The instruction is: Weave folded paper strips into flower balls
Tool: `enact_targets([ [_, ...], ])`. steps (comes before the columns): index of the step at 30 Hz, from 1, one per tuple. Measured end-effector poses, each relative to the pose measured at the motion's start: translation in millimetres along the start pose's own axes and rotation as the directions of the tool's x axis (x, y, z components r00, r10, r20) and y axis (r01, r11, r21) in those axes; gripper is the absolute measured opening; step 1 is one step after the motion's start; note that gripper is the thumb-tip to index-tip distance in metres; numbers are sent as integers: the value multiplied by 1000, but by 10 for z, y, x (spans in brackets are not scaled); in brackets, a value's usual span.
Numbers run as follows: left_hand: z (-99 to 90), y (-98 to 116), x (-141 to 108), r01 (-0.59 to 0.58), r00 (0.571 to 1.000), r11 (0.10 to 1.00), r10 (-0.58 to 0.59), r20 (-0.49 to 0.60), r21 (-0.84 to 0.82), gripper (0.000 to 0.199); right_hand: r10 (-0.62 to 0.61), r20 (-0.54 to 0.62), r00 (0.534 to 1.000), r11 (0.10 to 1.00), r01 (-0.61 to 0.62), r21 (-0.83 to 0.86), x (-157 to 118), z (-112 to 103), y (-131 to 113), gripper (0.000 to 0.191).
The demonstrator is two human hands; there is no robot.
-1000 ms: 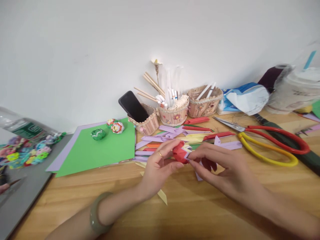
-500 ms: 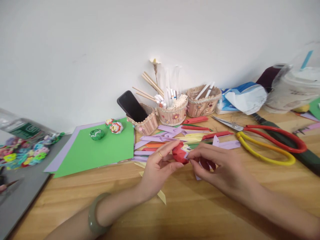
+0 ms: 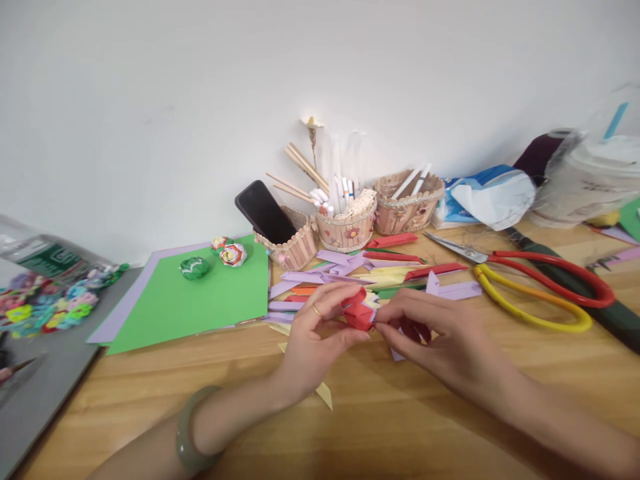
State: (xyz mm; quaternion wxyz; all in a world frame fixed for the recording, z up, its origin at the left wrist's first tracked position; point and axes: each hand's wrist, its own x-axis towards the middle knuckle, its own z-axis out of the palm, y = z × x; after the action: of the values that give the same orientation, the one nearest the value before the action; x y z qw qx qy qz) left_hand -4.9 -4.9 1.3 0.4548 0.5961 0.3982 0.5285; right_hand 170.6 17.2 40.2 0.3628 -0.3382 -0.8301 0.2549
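Note:
A small red folded-paper ball (image 3: 357,313) with pale parts at its edge is held in my left hand (image 3: 320,333), between the fingers and thumb. Pinched at the ball's right side, my right hand (image 3: 430,327) grips a lilac paper strip (image 3: 398,353), part of which hangs below the fingers. The fingertips hide where strip and ball meet. Beyond both hands lies a pile of folded paper strips (image 3: 345,265) in lilac, red, yellow, orange and green. A pale yellow strip (image 3: 324,395) pokes out beneath my left wrist.
Scissors (image 3: 540,287) with red and yellow handles lie at right. Along the wall stand decorated baskets (image 3: 345,230), one holding a phone (image 3: 266,212). Finished paper balls (image 3: 194,267) rest on green paper (image 3: 200,307). A plastic cup (image 3: 583,180) is at far right.
The red paper ball has turned slightly in my left fingers, showing a different side. My right hand stays almost where it was, still pinching at the ball's edge.

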Motion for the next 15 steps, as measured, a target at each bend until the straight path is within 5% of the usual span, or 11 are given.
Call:
enact_targets([
  [8,-11,-26,28,42,999,986,-38,30,-158,48,80,81,993,994,-86,67,42,-58,14,16],
  [15,-56,-52,77,117,993,966,-110,43,-231,51,12,20,1000,1000,-13,12,35,-56,48,15],
])
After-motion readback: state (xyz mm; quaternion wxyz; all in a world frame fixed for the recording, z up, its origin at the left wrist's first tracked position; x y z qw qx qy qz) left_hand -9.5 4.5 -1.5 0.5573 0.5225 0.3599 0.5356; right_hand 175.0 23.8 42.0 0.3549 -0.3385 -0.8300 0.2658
